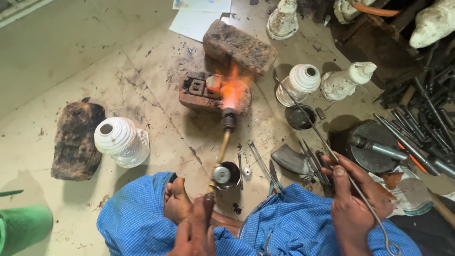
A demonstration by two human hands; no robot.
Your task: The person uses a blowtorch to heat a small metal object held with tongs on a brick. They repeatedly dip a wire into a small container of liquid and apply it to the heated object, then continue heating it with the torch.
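Note:
My left hand (194, 233) grips the dark handle of a brass blowtorch (222, 142) that points away from me. Its orange flame (232, 90) plays on a small round metal piece (213, 84) lying on a charred brick (199, 95). My right hand (353, 199) holds a long thin metal rod (308, 121) with a looped end; the rod slants up and left toward the flame, its tip short of it. My bare foot (177, 199) and blue checked cloth (137, 218) fill the bottom of the view.
A second brick (239, 47) lies behind the flame. White ribbed plaster moulds stand at left (121, 141) and right (301, 83). A burnt block (76, 140) lies at left, a small metal cup (227, 175) near my foot, tweezers and several tools (417, 137) at right.

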